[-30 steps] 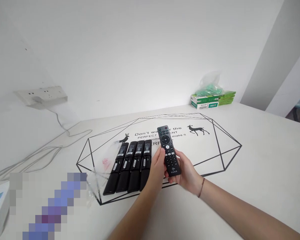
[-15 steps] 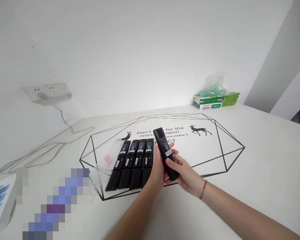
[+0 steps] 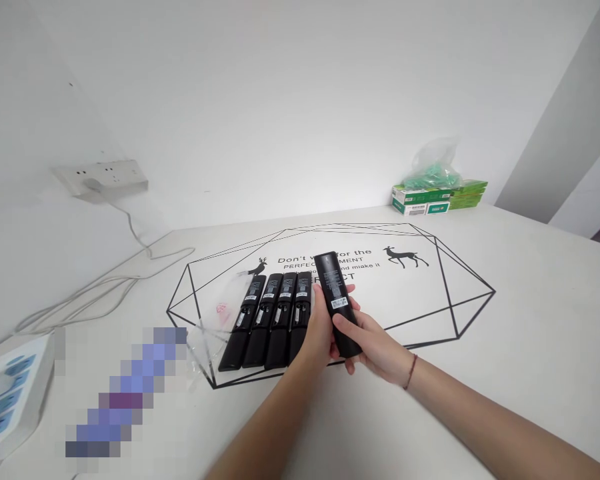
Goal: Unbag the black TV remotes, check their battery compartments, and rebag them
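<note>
Between my two hands I hold a black remote control (image 3: 331,277), back side up, tilted with its far end raised over the table. A white label shows on it, and its battery cover looks closed. My left hand (image 3: 321,327) grips it along the left side. From the right, my right hand (image 3: 373,337) wraps round its lower part, the thumb lying across the back. Just left of my hands several black remote controls (image 3: 250,347) lie side by side, backs up, with their battery compartments uncovered. My left hand and forearm partly hide the rightmost one.
A clear plastic bag (image 3: 213,330) lies left of the row. Green and white boxes (image 3: 420,200) with a bag on top stand at the back right. Cables (image 3: 95,287) run from a wall socket (image 3: 110,179). A white power strip (image 3: 17,393) sits at the left edge beside a blurred-out patch.
The remote control in my hands has turned slightly, its back now facing me more squarely. My grip stays on it. The whole view has shifted a little.
</note>
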{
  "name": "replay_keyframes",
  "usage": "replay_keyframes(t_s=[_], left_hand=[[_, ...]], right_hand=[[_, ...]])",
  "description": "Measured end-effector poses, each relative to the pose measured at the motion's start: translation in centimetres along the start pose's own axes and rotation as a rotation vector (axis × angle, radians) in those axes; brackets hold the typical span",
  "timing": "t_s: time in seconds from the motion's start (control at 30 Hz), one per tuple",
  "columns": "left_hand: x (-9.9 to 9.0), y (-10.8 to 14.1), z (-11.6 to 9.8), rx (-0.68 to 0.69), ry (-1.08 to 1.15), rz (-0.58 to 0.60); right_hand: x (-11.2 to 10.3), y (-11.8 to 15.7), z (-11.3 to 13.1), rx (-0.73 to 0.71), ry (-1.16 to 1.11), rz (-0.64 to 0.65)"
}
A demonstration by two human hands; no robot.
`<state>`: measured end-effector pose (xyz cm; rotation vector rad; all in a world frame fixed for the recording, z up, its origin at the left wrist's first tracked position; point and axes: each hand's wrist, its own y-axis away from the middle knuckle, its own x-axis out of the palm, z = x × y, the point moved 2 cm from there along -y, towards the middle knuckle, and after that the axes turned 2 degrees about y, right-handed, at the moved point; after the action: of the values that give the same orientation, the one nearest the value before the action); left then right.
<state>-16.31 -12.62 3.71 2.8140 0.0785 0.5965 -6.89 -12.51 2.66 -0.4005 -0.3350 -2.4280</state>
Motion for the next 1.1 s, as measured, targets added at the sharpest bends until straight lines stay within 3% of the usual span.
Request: replay_keyframes(t_s=[0.17,0.77,1.1], left_hand=[[-0.5,-0.33,0.32,-0.028,-0.032,0.026],[-0.23,-0.12,0.07,-0.082,-0.026,0.077],[-0.06,0.23,-0.13,-0.076,-0.023,0.046]], right_hand=[[-0.03,0.16,0.17,-0.04,0.024,0.056],[0.28,0.45,0.44,-0.053,-0.01,0.039],[0.45,0.64,0.76,-0.072,0.005,0.069]])
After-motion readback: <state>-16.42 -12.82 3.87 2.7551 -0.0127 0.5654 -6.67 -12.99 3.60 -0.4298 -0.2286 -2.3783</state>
